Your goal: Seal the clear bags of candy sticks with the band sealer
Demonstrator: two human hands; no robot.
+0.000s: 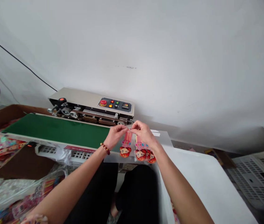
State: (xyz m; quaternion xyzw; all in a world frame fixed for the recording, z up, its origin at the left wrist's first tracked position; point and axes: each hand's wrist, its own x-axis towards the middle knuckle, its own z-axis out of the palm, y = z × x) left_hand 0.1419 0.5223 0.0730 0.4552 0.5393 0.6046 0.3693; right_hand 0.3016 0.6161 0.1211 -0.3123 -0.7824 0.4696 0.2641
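Between my two hands a small clear packet [125, 148] hangs down, printed with a red-haired cartoon face. My left hand [116, 134], with a beaded bracelet at the wrist, pinches its top edge. Close beside it my right hand [143, 132] is closed in a pinch on the same edge. Under the right hand lie more packets [141, 153] of the same print, on a translucent sheet [113, 158]. Just behind my fingers is the end of a band sealing machine [80, 96], its green conveyor belt [59, 129] running off to the left.
A control panel [115, 104] with lit buttons sits on the machine. A cardboard box [17, 163] of packets stands at left, with a clear bag [29, 199] of packets below. At right are a white table [199, 174] and plastic crates [255, 177]. The wall rises behind.
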